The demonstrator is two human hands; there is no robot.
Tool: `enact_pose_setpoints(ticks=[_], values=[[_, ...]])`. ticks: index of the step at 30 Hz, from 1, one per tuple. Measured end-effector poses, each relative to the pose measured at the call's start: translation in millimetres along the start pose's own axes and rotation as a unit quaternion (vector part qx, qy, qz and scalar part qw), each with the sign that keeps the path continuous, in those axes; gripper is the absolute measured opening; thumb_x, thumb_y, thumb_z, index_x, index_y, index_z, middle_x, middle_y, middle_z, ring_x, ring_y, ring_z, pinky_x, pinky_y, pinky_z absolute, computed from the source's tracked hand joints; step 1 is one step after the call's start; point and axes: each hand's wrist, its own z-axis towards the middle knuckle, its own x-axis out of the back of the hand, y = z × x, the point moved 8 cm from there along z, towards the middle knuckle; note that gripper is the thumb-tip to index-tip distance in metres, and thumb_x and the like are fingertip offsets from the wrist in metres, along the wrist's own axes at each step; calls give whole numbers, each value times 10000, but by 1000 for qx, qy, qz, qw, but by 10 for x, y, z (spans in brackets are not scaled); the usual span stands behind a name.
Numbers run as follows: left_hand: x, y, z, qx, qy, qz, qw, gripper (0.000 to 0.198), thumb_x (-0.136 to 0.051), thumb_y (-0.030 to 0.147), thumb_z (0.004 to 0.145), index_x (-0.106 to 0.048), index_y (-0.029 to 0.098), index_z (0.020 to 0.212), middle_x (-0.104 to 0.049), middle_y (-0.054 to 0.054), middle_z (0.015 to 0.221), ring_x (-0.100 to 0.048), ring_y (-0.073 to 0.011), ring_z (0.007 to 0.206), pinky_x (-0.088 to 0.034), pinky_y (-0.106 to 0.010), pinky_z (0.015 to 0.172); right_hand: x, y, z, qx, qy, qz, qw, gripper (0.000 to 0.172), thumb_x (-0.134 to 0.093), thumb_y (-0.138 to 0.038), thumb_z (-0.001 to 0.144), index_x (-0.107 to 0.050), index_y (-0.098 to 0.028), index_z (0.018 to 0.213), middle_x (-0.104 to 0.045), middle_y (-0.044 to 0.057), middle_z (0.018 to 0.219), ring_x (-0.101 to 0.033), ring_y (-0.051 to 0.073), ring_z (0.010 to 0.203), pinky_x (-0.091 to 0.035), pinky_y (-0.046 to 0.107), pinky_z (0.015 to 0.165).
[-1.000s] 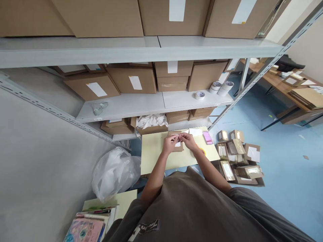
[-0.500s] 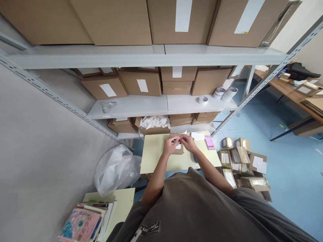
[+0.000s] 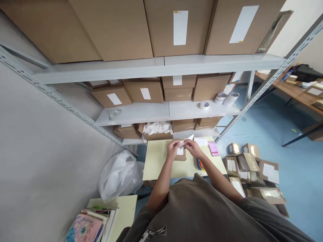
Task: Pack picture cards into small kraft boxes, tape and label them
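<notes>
Both hands meet over a small cardboard box (image 3: 179,158) on the pale yellow table (image 3: 156,164). A thin white label (image 3: 191,137) is pinched between my right hand (image 3: 193,149) and my left hand (image 3: 173,150), one corner sticking up past the right fingers. My left fingertips are closed at its near left end. White also shows on the top of the box under the hands, partly hidden. Just below my right wrist lies a blue, red and yellow tape dispenser (image 3: 200,164), part of it behind the forearm.
White sheets (image 3: 200,141) and a pink pad (image 3: 213,148) lie at the table's right. A metal shelf (image 3: 141,116) with boxes and tape rolls (image 3: 204,105) stands ahead. Several labelled boxes (image 3: 246,162) are heaped on the floor at right, a plastic bag (image 3: 119,174) at left.
My hands have drawn slightly apart, and more of the white label shows between and above them. The whole view has shifted a little, with the table lower in it.
</notes>
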Motion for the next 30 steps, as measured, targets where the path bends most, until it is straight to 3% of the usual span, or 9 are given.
enact_pose_setpoints(ticks=[3, 7, 12, 17, 19, 22, 24, 27, 30], values=[[-21, -36, 15, 9, 30, -30, 999, 510, -710, 686, 862, -761, 179, 894, -741, -51, 828, -675, -200, 780, -543, -304, 731, 40, 68, -23, -16, -6, 53, 998, 215, -644, -465, 943, -625, -252, 923, -722, 21, 842, -712, 212, 823, -562, 355, 779], [-185, -4, -6, -2, -48, 10, 999, 617, -659, 774, 880, -721, 163, 816, -653, -30, 731, -608, -188, 729, -500, -292, 682, 87, 162, -39, -41, 6, 87, 995, 254, -633, -501, 951, -606, -249, 963, -723, 24, 870, -719, 204, 796, -574, 368, 788], [-224, 84, -31, -33, -53, 117, 991, 599, -676, 733, 889, -659, 173, 676, -509, 13, 610, -508, -152, 642, -423, -271, 614, 132, 269, -48, -86, 26, 103, 991, 238, -664, -476, 920, -596, -250, 898, -705, 7, 830, -733, 213, 807, -570, 359, 777], [-353, 61, -11, -62, -72, 156, 983, 507, -655, 636, 934, -748, 171, 755, -645, -28, 711, -586, -181, 712, -495, -281, 658, 126, 286, -29, -102, 21, 118, 987, 362, -795, -573, 846, -647, -248, 901, -717, 24, 886, -715, 221, 794, -557, 353, 741], [-296, -7, 60, -44, -70, 156, 984, 515, -651, 649, 929, -764, 167, 788, -650, -22, 699, -584, -176, 690, -484, -272, 631, 165, 267, -30, -90, 22, 117, 989, 373, -797, -593, 848, -656, -248, 854, -699, 21, 843, -683, 221, 796, -552, 360, 761], [140, -66, 260, -18, 10, 160, 987, 553, -614, 695, 923, -753, 170, 817, -633, -4, 667, -560, -161, 654, -458, -254, 611, 290, 319, -82, -91, 42, 134, 986, 374, -790, -574, 850, -623, -249, 768, -680, 13, 815, -639, 219, 797, -532, 358, 769], [631, -53, 397, -13, 109, 188, 976, 556, -572, 702, 929, -720, 187, 779, -609, 6, 629, -543, -155, 648, -445, -241, 611, 404, 418, -150, -103, 77, 152, 980, 375, -805, -536, 828, -589, -247, 726, -682, 15, 823, -625, 216, 793, -513, 349, 755], [1339, 0, 494, -16, 253, 257, 932, 527, -560, 661, 932, -650, 210, 676, -575, -8, 569, -523, -164, 647, -419, -238, 591, 527, 631, -262, -129, 159, 168, 964, 377, -851, -484, 763, -564, -245, 709, -654, 1, 777, -593, 193, 735, -488, 328, 711], [1632, -55, 516, -16, 259, 280, 924, 499, -581, 637, 920, -649, 210, 671, -572, -3, 560, -534, -159, 632, -407, -232, 585, 446, 852, -281, -160, 226, 177, 944, 373, -905, -447, 684, -608, -245, 785, -639, -19, 764, -595, 180, 723, -503, 324, 712]])
